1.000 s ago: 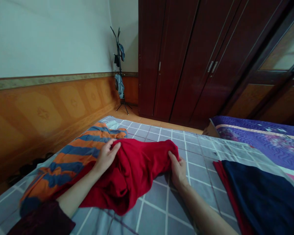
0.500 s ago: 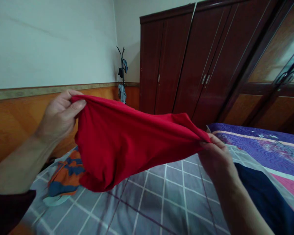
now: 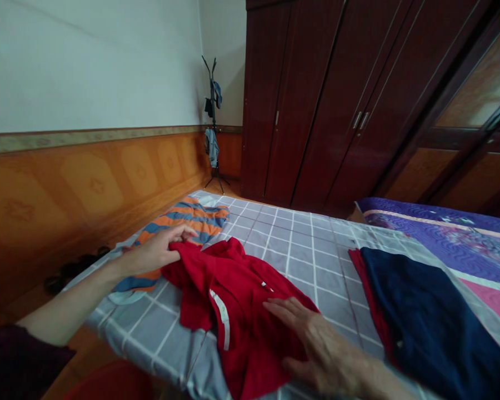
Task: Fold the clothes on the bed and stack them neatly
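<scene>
A red shirt lies rumpled on a grey checked bedsheet, with a white strip showing on its front. My left hand pinches the shirt's left end between thumb and fingers. Flat on the right part of the cloth rests my right hand, its fingers stretched out and thumb apart. Just behind my left hand is an orange and blue striped garment. To the right of my right hand lies a dark blue folded garment, with red cloth sticking out beneath it.
A purple patterned cover is at the right. Beyond the bed stand a dark red wardrobe and a black coat rack with items hanging. Dark shoes sit on the floor at left. Something red and round shows below the bed's near edge.
The red shirt, held stretched in the air between both hands, has come down onto the bed. My right hand has let go of its edge and now lies flat on it.
</scene>
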Demonstrator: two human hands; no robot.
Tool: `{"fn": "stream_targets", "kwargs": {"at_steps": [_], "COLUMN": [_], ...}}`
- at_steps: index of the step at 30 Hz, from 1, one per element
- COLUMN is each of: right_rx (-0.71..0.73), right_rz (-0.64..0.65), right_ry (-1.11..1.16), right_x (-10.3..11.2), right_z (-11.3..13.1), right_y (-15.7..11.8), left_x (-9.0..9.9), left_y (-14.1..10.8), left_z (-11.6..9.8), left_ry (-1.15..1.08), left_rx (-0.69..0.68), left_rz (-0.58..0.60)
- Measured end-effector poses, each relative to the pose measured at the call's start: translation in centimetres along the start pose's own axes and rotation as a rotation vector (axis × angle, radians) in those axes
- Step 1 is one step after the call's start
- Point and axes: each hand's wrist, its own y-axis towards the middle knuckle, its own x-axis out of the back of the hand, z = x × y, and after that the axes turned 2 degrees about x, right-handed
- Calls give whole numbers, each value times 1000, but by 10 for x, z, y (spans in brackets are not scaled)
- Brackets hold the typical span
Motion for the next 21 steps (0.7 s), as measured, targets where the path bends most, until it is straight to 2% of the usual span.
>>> {"fn": "stream_targets", "kwargs": {"at_steps": [4,8,15,21], "right_rx": [9,112,187,143], "right_rz": [77,3,-53,-125], "right_ry": [-218,-359,-546,-627], "right_x": [-6,-9,-12,-18], "right_z": [8,12,14,3], "right_y": [11,25,42,33], "left_x": [7,8,4,2], "left_y": [-9,-13,-17,-25], "left_z": [-4,2,7,10], "left_ry": [241,332,168,-64], "left_rx": [-99,-144,-156,-63], "left_rz": [131,171,43,39]}}
